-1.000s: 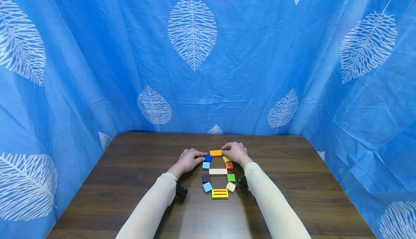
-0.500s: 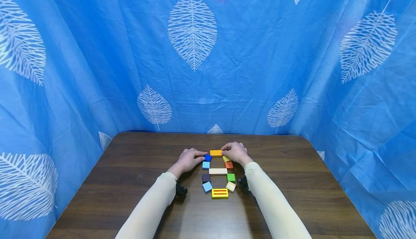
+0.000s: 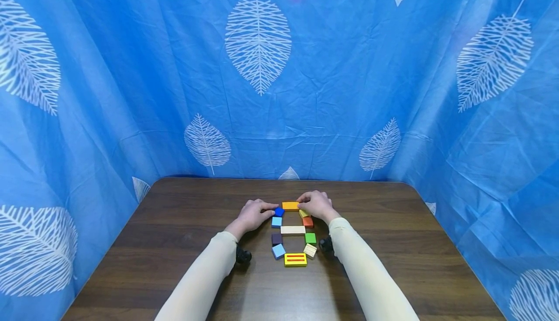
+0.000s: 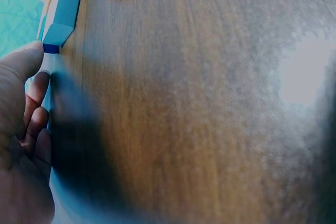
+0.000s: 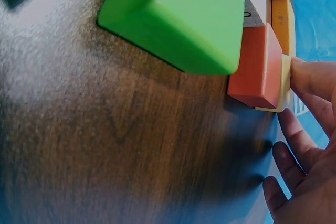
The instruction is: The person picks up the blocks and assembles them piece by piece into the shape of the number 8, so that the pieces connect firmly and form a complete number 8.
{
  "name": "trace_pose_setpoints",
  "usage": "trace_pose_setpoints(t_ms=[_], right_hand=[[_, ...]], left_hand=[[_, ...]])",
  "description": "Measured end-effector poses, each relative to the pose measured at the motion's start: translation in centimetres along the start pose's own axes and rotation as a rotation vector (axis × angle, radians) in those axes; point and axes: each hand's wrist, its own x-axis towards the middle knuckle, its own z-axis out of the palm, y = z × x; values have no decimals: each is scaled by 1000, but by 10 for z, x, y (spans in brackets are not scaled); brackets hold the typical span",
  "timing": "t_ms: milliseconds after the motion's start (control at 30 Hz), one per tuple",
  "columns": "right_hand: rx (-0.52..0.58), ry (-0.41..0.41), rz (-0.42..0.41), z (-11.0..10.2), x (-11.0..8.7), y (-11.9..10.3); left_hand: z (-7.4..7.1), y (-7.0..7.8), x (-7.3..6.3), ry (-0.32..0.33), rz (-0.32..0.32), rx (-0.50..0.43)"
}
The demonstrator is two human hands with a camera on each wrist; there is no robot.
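Toy blocks form a figure-eight outline in the head view. My left hand (image 3: 253, 215) pinches the dark blue block (image 3: 279, 212) at its upper left corner; the left wrist view shows the thumb against its edge. Across the top lies an orange block (image 3: 290, 206), and my right hand (image 3: 319, 205) holds its right end between thumb and index finger. Just below that thumb sits a pale yellow block (image 3: 304, 213), partly covered. In the right wrist view the other fingers spread beside a red-orange block (image 5: 256, 66). A light blue block (image 3: 276, 222) stands under the dark blue one.
A cream plank (image 3: 293, 231) crosses the middle. Lower down are a dark purple block (image 3: 277, 239), a green block (image 3: 310, 239), another light blue block (image 3: 278, 251), a striped cream block (image 3: 310, 250) and a yellow block with red bars (image 3: 295, 260). Behind the brown table (image 3: 174, 224) hangs a blue curtain.
The orange block has shifted very slightly to the right. Both hands stay almost still, and the other blocks keep their places.
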Motion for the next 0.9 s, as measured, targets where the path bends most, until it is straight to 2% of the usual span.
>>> trace_pose_setpoints(t_ms=[233,633,900], right_hand=[[-5,-3,-7,0,1,2],[1,-14,7,-2,-1,1],[38,-37,-27,-11,-5,7]], left_hand=[[0,1,-1,1,-12,-11],[-1,1,-3,-1,3,-7],[-1,1,-3,3,6,-9]])
